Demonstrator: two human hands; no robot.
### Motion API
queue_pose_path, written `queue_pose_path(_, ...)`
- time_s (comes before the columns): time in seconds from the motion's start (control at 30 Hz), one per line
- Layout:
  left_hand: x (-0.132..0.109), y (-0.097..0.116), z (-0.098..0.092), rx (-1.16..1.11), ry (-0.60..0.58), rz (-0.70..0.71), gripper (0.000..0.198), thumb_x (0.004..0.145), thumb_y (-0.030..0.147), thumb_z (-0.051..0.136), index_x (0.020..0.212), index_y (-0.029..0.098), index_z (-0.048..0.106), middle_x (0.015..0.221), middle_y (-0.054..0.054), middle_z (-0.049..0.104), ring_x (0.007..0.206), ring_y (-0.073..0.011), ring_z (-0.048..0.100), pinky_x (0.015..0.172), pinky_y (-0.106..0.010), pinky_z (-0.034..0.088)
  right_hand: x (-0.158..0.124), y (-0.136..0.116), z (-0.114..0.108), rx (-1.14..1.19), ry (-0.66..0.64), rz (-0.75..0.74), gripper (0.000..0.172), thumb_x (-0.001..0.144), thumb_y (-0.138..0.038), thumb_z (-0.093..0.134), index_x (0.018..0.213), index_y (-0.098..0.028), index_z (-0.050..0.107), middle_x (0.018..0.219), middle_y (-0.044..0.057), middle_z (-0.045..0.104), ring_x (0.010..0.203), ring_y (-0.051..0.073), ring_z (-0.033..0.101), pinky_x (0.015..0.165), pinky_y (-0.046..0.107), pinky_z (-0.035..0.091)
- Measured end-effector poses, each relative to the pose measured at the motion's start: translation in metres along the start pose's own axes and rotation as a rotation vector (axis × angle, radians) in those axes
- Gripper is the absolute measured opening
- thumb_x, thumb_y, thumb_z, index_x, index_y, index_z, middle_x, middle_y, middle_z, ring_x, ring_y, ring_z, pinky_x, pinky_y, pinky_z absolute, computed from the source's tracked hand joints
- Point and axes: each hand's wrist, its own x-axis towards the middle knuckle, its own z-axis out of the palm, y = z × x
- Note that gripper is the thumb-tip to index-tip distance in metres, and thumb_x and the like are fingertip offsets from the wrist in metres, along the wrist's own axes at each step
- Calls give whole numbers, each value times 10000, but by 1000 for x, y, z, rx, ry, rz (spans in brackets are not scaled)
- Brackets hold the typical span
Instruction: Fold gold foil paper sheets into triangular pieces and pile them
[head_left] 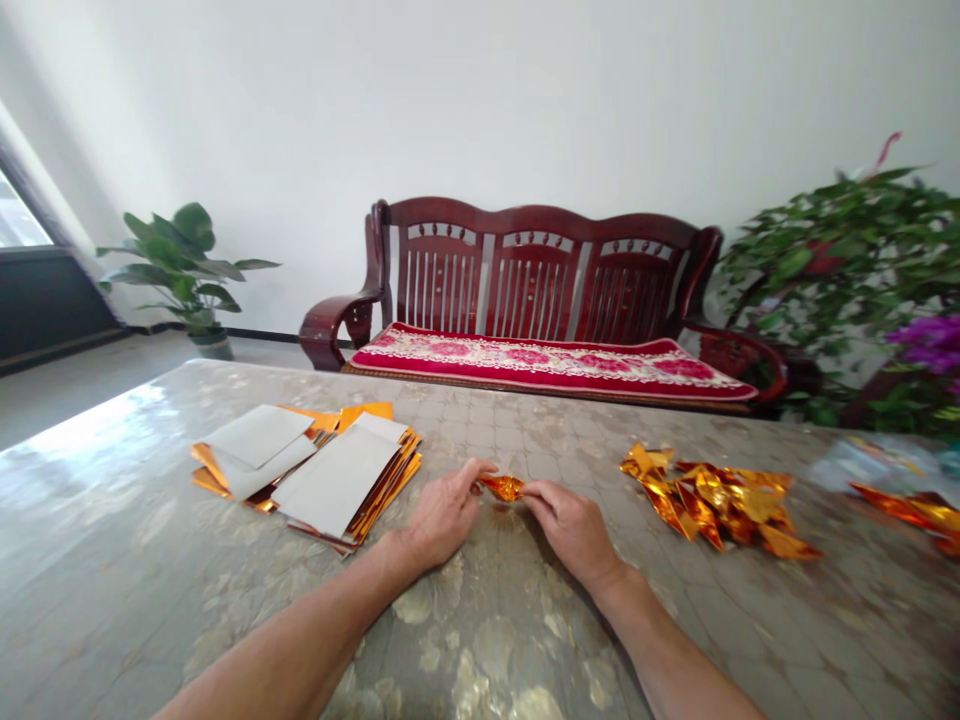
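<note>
So, head view: we have both hands over the table (pixel 480 650), near the middle. Our left hand (pixel 444 512) pinches the left end of a twisted gold foil piece (pixel 501 487), thumb and fingers clamped on it. Our right hand (pixel 574 525) grips the right end, thumb and index finger pressed together on the tip. Foil piece sits between the two hands, its wider middle exposed; we can't tell if it touches the tabletop.

Left of our left hand: foil paper sheets (pixel 337 477) in two overlapping stacks, pale backs up, orange-gold edges showing. Right of our right hand, well apart: a heap of folded foil pieces (pixel 712 500), jumbled. Further right, a clear plastic bag (pixel 877 462) with more orange foil just beside it; we can't tell whether that foil is partly inside.

Beyond the table: dark red wooden bench (pixel 540 240), red-and-white floral seat cover (pixel 540 362) on it. Potted plant (pixel 187 262) left, leafy greenery (pixel 847 250) right.
</note>
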Motion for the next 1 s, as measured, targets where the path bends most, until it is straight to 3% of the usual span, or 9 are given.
queue_pose_path(0.2,1,-10,5,-65,-4,189,298,920,156,434,1143,269,596,1078,-4,690,1020,-159,626,900,-248,455,1,2,2,78,3,76,160,923,-270,537,942,-257,696,890,-9,748,812,174,701,752,260,492)
queue_pose_path(0.4,1,-21,11,-105,37,178,178,932,207,512,1040,263,642,993,24,702,925,-135,642,830,-218,467,0,-1,3,121,-49,97,155,915,-273,543,919,-264,698,860,-17,742,795,167,694,729,245,481)
queue_pose_path(0.63,1,-19,12,-62,44,156,116,926,207,534,917,239,645,866,34,673,822,-119,625,747,-195,444,0,-2,3,168,-78,112,104,888,-258,589,879,-268,692,833,-38,733,773,155,680,714,234,461)
queue_pose_path(1.0,0,-17,10,-27,29,205,134,933,227,548,935,240,681,896,18,690,859,-129,624,794,-205,441,0,-2,3,191,-68,63,96,885,-213,598,847,-253,677,828,-24,704,788,155,654,732,245,454)
